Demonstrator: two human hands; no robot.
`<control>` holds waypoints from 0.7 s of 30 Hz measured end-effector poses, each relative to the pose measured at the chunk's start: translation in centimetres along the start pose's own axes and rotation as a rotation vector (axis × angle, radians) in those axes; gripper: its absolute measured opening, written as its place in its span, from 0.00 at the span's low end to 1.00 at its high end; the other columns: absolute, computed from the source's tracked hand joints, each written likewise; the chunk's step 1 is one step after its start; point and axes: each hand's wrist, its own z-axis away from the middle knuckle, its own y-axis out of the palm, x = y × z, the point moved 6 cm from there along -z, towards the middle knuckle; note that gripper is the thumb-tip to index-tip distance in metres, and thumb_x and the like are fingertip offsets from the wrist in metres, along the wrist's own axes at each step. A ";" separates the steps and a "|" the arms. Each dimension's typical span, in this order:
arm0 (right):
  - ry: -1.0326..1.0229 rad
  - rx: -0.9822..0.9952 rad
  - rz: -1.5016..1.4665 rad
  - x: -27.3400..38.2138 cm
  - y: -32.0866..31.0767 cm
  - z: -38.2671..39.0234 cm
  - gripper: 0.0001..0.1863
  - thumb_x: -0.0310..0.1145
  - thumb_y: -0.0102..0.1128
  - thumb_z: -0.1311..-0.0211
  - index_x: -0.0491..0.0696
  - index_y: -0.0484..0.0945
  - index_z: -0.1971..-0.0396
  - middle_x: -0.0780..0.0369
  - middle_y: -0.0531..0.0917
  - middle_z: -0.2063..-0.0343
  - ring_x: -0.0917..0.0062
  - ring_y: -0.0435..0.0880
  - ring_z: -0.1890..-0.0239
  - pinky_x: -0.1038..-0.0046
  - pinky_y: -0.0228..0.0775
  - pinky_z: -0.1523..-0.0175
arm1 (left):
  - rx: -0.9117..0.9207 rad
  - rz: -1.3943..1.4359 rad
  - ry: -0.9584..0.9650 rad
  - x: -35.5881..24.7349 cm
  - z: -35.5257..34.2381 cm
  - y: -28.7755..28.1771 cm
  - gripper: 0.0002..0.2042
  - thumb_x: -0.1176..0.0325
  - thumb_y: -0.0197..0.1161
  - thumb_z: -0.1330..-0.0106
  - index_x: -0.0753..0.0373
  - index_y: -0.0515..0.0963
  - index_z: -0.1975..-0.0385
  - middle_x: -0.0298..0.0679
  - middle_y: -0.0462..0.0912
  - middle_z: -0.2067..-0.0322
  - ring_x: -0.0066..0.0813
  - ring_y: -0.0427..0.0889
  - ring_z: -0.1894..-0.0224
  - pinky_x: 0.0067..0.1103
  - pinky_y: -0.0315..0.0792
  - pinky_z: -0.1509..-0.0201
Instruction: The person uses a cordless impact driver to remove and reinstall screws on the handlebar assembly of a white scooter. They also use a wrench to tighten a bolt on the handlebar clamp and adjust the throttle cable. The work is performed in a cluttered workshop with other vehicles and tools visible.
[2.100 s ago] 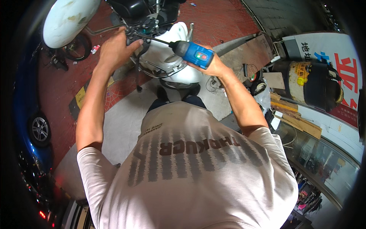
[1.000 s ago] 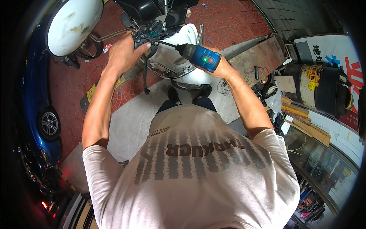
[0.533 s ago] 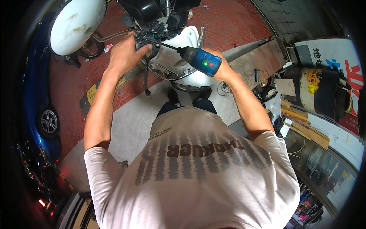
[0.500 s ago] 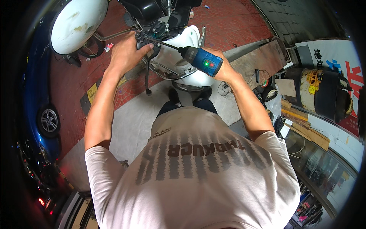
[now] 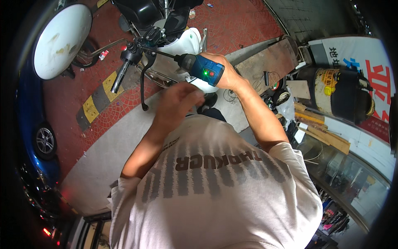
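Observation:
My right hand [image 5: 227,71] is wrapped round a blue and black cordless power driver [image 5: 205,69]. A green light glows on its back end. Its long dark bit [image 5: 162,53] points left and reaches the control cluster [image 5: 151,37] on a two-wheeler's handlebar. The bare metal bar end [image 5: 119,78] juts out from the black switch housing [image 5: 131,53], with a black hand lever [image 5: 144,85] beside it. My left hand [image 5: 179,103] is held in front of my shirt, off the handlebar. Motion smears its fingers, so any grip is unclear.
The white scooter body [image 5: 188,41] stands ahead, with a large white round mirror-like disc [image 5: 62,41] to its left. A blue car [image 5: 37,120] is parked at far left. On the right are a dark barrel [image 5: 340,91], wooden boards [image 5: 321,128] and a glass case [image 5: 344,178].
My left hand has let go of the handlebar and come back toward my chest. The view has shifted, so the bare bar end now shows. My right hand keeps the driver at the handlebar.

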 end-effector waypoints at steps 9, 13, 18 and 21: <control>0.013 0.050 -0.078 0.7 -0.2 -0.3 0.19 0.30 0.71 0.54 0.46 0.80 0.58 0.55 0.84 0.65 0.53 0.84 0.62 0.60 0.76 0.56 | 0.235 0.512 -0.389 1.7 -2.0 6.0 0.29 0.37 0.55 0.31 0.62 0.80 0.60 0.45 0.88 0.65 0.33 0.87 0.63 0.29 0.77 0.55; 0.068 0.066 -0.071 0.2 0.2 -0.2 0.20 0.30 0.71 0.54 0.47 0.80 0.57 0.55 0.85 0.65 0.52 0.85 0.60 0.59 0.76 0.55 | 0.197 0.525 -0.406 1.7 -2.0 6.2 0.29 0.36 0.54 0.31 0.61 0.80 0.61 0.44 0.88 0.66 0.32 0.87 0.65 0.27 0.77 0.56; 0.069 0.071 -0.035 0.5 0.1 -0.3 0.20 0.30 0.71 0.54 0.47 0.80 0.57 0.55 0.85 0.65 0.52 0.85 0.60 0.59 0.77 0.56 | 0.186 0.508 -0.414 1.6 -2.0 6.2 0.28 0.36 0.54 0.32 0.61 0.80 0.63 0.43 0.88 0.68 0.30 0.86 0.67 0.25 0.76 0.58; 0.069 0.067 -0.029 0.5 0.1 -0.4 0.20 0.30 0.71 0.54 0.47 0.81 0.57 0.55 0.85 0.65 0.53 0.85 0.61 0.60 0.77 0.56 | 0.181 0.509 -0.420 1.6 -2.1 6.2 0.28 0.36 0.54 0.32 0.61 0.80 0.64 0.42 0.88 0.68 0.29 0.86 0.67 0.25 0.76 0.58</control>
